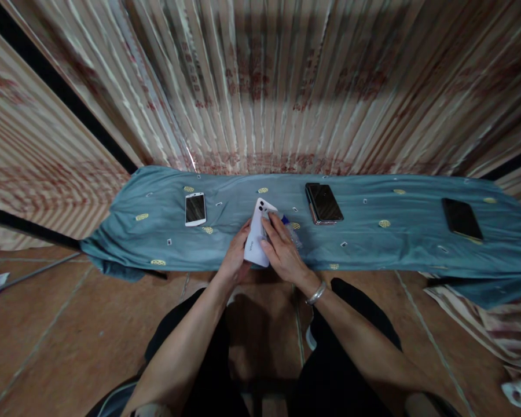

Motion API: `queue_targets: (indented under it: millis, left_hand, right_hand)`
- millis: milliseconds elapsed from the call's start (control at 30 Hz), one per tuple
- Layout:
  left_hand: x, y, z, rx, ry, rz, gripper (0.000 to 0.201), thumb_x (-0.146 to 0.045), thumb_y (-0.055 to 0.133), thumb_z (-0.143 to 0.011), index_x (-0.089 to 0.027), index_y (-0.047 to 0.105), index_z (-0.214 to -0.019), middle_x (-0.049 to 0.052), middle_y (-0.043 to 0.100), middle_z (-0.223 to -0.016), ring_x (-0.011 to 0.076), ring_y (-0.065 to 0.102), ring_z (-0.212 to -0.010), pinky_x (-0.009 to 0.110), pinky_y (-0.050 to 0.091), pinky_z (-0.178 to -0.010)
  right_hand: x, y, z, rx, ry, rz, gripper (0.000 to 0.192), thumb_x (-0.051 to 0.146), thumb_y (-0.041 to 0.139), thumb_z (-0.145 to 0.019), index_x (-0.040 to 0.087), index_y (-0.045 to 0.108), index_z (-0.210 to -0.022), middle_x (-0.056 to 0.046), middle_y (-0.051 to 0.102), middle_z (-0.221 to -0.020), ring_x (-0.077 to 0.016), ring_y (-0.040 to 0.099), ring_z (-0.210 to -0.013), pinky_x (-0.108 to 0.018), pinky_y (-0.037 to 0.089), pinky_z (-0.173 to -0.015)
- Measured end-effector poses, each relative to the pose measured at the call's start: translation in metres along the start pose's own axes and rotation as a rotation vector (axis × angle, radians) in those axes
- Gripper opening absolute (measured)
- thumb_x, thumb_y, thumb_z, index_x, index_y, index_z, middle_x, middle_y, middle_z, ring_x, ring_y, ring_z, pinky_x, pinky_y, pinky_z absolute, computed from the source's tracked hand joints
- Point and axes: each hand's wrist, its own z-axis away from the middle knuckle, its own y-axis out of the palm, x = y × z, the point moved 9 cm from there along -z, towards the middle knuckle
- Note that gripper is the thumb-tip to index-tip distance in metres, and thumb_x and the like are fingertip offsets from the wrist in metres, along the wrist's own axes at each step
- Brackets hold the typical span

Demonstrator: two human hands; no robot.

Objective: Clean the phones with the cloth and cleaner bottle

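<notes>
From the head view, your left hand [233,258] and right hand [282,252] both close their grip on the white phone [257,233], back side up above the counter [373,243]. Its long axis runs away from you, tilted slightly right, centred between both hands; a clear wrapper [293,231] lies just right.

Four phones lie along the blue-green embroidered cloth [373,243]: one white-framed phone with a dark screen [195,209] towards the cloth's left end, one white phone turned back-up [257,234] at its middle, one dark glossy phone [323,203] just right of middle, and one flat black phone [462,219] near the right end. Two bare hands — left hand [234,258], right hand [284,250] — meet at the cloth's near edge. One silver metal bangle [316,293].
</notes>
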Motion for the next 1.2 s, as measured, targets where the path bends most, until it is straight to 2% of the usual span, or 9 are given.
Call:
queue_targets:
  millis: [200,433,700,1000,1200]
  left_hand:
    - [0.006,-0.002,0.001,-0.006,-0.034,0.039,0.048,-0.032,0.065,-0.081,-0.014,0.064,-0.125,0.009,0.072,-0.111,0.0155,0.062,-0.079,0.024,0.045,-0.068]
    - [0.007,-0.001,0.004,-0.018,-0.016,0.018,0.047,-0.035,0.068,-0.079,-0.016,0.067,-0.122,0.010,0.069,-0.124,0.0234,0.063,-0.107,0.031,0.047,-0.088]
    - [0.019,0.001,0.007,-0.054,-0.066,-0.027,0.051,-0.040,0.073,-0.076,-0.016,0.068,-0.121,0.009,0.073,-0.113,0.0235,0.066,-0.102,0.032,0.049,-0.085]
    - [0.018,0.003,0.009,-0.041,-0.030,-0.063,0.050,-0.044,0.076,-0.073,-0.016,0.072,-0.114,0.008,0.075,-0.108,0.0217,0.067,-0.095,0.030,0.050,-0.082]
    - [0.019,-0.003,0.009,-0.069,-0.047,-0.054,0.047,-0.038,0.074,-0.076,-0.016,0.071,-0.117,0.007,0.075,-0.100,0.0202,0.066,-0.084,0.029,0.051,-0.074]
  right_hand:
    - [0.005,0.000,0.000,0.014,-0.018,0.012,0.056,0.037,0.038,-0.100,0.028,0.028,-0.154,-0.003,0.013,-0.166,-0.0260,0.014,-0.152,-0.053,0.022,-0.122]
    - [0.003,-0.004,-0.004,-0.011,-0.022,0.038,0.054,0.037,0.038,-0.100,0.031,0.029,-0.153,-0.001,0.011,-0.166,-0.0262,0.012,-0.153,-0.054,0.021,-0.122]
    - [-0.007,-0.012,-0.014,-0.081,0.015,0.042,0.058,0.039,0.035,-0.100,0.028,0.023,-0.155,-0.003,0.015,-0.165,-0.0241,0.014,-0.152,-0.052,0.021,-0.123]
    - [-0.014,-0.013,-0.020,-0.086,0.043,0.028,0.060,0.040,0.031,-0.101,0.025,0.015,-0.157,-0.005,0.020,-0.164,-0.0217,0.016,-0.152,-0.051,0.020,-0.123]
    - [-0.019,-0.010,-0.019,-0.081,0.099,-0.021,0.063,0.045,0.028,-0.101,0.018,0.016,-0.157,-0.010,0.022,-0.163,-0.0218,0.018,-0.151,-0.048,0.019,-0.124]
